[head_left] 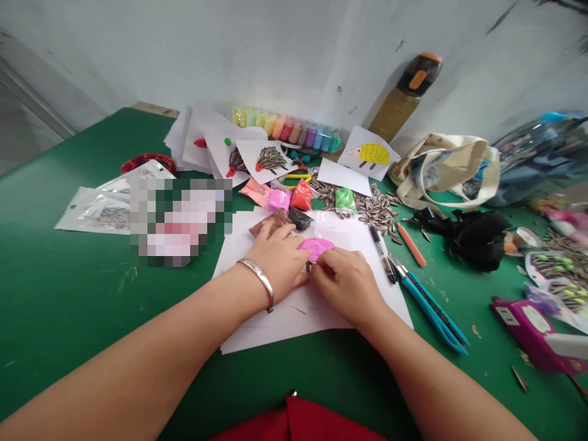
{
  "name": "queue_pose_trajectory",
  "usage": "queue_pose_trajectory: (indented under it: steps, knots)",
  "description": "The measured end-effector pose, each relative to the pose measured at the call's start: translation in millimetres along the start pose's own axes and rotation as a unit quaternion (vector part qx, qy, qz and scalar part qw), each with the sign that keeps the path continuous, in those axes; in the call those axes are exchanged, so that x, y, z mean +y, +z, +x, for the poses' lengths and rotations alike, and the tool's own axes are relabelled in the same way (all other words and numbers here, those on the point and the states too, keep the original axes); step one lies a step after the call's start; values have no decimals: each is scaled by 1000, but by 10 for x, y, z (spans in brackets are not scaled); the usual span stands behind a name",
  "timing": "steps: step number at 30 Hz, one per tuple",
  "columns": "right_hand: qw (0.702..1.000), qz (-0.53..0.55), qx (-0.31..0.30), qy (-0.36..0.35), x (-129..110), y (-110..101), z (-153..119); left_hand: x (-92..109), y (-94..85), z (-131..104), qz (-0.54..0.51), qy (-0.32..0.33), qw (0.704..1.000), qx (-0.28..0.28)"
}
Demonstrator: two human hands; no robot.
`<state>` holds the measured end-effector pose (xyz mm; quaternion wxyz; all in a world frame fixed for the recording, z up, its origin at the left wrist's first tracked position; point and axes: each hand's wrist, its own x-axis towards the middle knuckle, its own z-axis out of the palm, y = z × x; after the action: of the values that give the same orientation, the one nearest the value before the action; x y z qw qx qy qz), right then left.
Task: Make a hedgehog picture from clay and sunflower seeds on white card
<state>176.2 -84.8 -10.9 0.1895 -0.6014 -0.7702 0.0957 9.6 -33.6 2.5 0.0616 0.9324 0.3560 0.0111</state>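
Note:
A flat pink clay shape (316, 249) lies on white paper (257, 331) in front of me. My left hand (278, 260) rests on the paper at the shape's left side, fingers spread, a silver bangle on its wrist. At the shape's lower right, my right hand (342, 278) has its fingers pinched together over a small dark piece (309, 267), partly hidden. Just beyond the left hand are a brown clay packet (271, 222) and a black one (299, 218). Pink, red and green clay packets sit farther back.
Sunflower seeds (379, 211) are heaped behind the paper. A black pen (382, 251), an orange stick (411, 244) and a blue cutter (434, 309) lie at right. Animal pictures (271, 160), a bottle (404, 98) and a cloth bag (448, 171) stand farther back.

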Motion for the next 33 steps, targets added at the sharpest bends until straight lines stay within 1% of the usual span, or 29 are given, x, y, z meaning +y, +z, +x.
queue_pose_trajectory:
  steps: [9, 13, 18, 20, 23, 25, 29, 33]
  knots:
    - [1000, 10, -4, 3, -9, -10, 8, 5, -5, -6, -7, -1, 1000, 7]
    - [999, 17, 29, 20, 41, -84, -2, 5, -21, -8, -12, -1, 1000, -1]
    - [992, 75, 86, 44, 239, -257, -34, -3, -26, -7, -17, 9, 1000, 13]
    - [989, 84, 94, 71, 299, -313, -48, -3, -26, -7, -21, 6, 1000, 15]
    - [982, 117, 67, 128, 320, -355, -66, -2, -29, -6, -24, -1, 1000, 12]
    - [977, 140, 48, 151, 302, -355, -73, -1, -34, -5, -24, 1, 1000, 13]
    - [976, 155, 28, 151, 264, -322, -72, 1, -46, -3, -17, 6, 1000, 17]
    - [981, 146, 3, 127, 276, -288, -55, 3, -47, -10, 4, 9, 1000, 12]
